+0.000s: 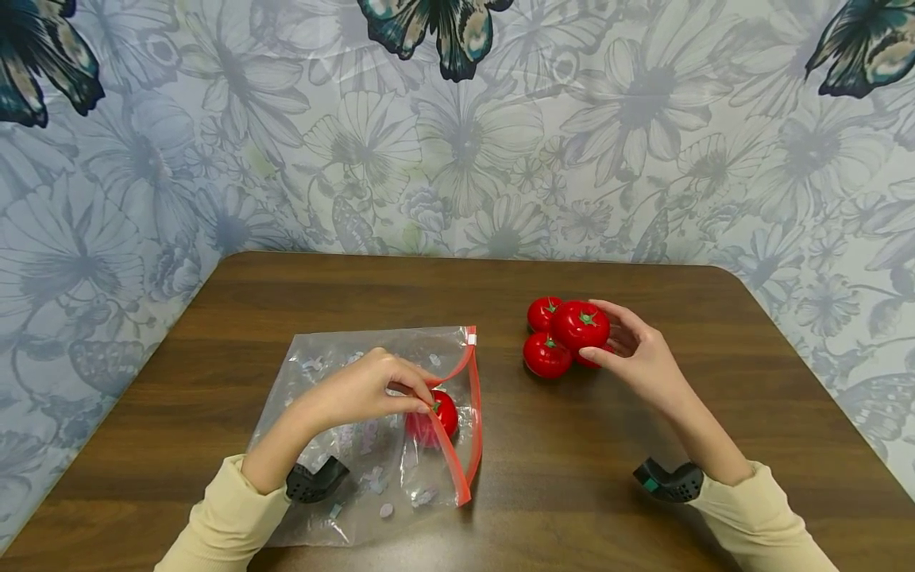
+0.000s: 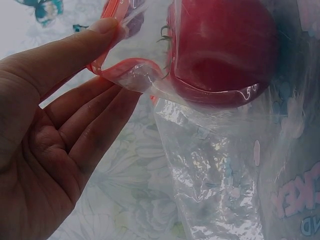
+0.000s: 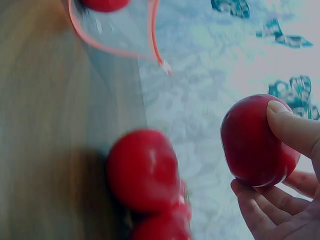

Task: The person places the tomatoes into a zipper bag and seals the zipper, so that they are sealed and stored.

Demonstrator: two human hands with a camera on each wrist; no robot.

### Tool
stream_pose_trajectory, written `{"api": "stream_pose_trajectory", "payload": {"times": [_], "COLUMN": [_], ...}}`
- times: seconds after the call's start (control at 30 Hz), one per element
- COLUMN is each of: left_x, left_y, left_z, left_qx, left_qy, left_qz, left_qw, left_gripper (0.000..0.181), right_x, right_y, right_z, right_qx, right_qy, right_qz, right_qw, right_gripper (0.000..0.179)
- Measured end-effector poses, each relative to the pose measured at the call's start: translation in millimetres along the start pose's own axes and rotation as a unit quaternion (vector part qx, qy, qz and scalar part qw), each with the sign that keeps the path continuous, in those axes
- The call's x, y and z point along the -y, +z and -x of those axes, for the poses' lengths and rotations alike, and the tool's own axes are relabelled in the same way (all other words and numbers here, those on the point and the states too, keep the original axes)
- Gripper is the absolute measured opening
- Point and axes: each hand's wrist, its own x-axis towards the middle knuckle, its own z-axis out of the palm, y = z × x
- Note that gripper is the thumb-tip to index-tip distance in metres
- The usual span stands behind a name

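A clear zip bag [image 1: 372, 477] with a red zip edge lies on the table, one red tomato [image 1: 446, 413] inside near its mouth. My left hand [image 1: 379, 389] pinches the red edge between thumb and fingers, holding the mouth apart; the left wrist view shows the bagged tomato [image 2: 225, 55] right beside those fingers. My right hand [image 1: 639, 357] grips another tomato [image 1: 581, 324] by its sides, thumb opposite fingers, as the right wrist view shows the held tomato [image 3: 255, 140] over the others. Beneath it sit more tomatoes [image 1: 546, 355], one partly hidden by the hand.
The brown wooden table [image 1: 557, 492] has rounded far corners and meets a wall [image 1: 500, 175] with flower-patterned paper and butterfly decorations. Dark wrist cameras [image 1: 314, 481] sit at both cuffs. The bag lies left of the tomato group, with bare wood between.
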Motion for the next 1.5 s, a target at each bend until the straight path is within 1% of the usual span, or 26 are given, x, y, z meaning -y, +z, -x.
{"api": "stream_pose_trajectory", "payload": {"times": [0.17, 0.33, 0.57, 0.87, 1.13, 1.5], "left_x": [1.0, 0.9, 0.2, -0.8, -2.1, -0.3], "left_y": [0.9, 1.1, 0.3, -0.4, -1.0, -0.6], "left_z": [0.3, 0.4, -0.4, -0.2, -0.3, -0.6], "left_qx": [0.001, 0.001, -0.003, -0.002, 0.000, 0.001], "left_qy": [-0.002, -0.002, 0.005, 0.001, 0.002, 0.006], "left_qz": [-0.003, -0.004, -0.006, -0.005, -0.011, -0.011], "left_qw": [1.0000, 1.0000, 1.0000, 1.0000, 0.9999, 0.9999], "left_gripper": [0.008, 0.008, 0.008, 0.009, 0.009, 0.009], "right_x": [8.6, 11.8, 9.8, 2.4, -2.6, -11.6], "right_y": [15.6, 31.1, 51.2, 76.0, 88.1, 100.5], "right_z": [5.6, 11.4, 16.1, 21.1, 24.3, 24.3], "right_qx": [0.029, 0.054, 0.093, 0.140, 0.182, 0.204], "right_qy": [-0.006, -0.011, -0.014, -0.024, -0.021, -0.032], "right_qz": [0.006, 0.006, -0.006, -0.008, -0.006, -0.010], "right_qw": [0.9996, 0.9984, 0.9956, 0.9898, 0.9830, 0.9784], "right_gripper": [0.062, 0.063, 0.066, 0.066, 0.066, 0.066]}}
